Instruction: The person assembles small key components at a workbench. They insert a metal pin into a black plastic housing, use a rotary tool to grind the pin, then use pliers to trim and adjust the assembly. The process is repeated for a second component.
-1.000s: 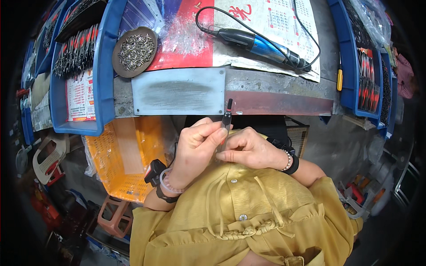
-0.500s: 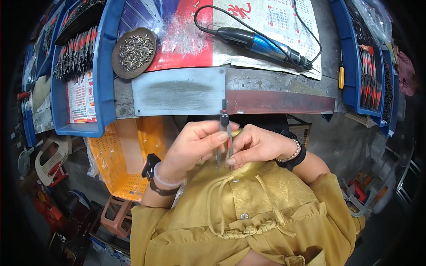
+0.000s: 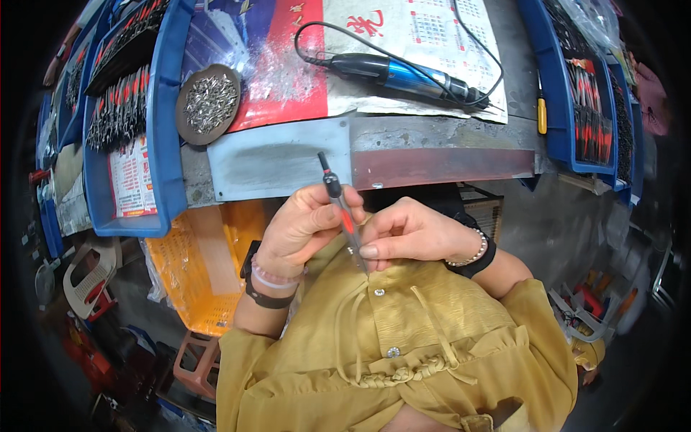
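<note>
A drawing compass [image 3: 332,185] with a black head and a grey body marked red is tilted, its knob up to the left and its tip down toward my shirt. My left hand [image 3: 308,225] pinches it just below the head between thumb and fingers. The thumb and fingers of my right hand [image 3: 417,232] are closed at its lower leg, near the tip. Whether a small part is also between my right fingertips is hidden. Both hands are in front of my chest, just off the near edge of the bench.
A grey-blue plate [image 3: 277,162] lies along the bench edge beside a brown dish [image 3: 184,119] of small metal pieces. Farther back is a corded blue-and-black rotary tool [image 3: 410,74]. Blue bins [image 3: 167,137] of compasses flank the bench. A yellow-handled screwdriver [image 3: 541,115] lies right; an orange crate [image 3: 191,270] sits below.
The compass has swung from nearly upright to leaning left, and its legs have come together. My left hand has shifted slightly left with it; my right hand stays by the lower leg.
</note>
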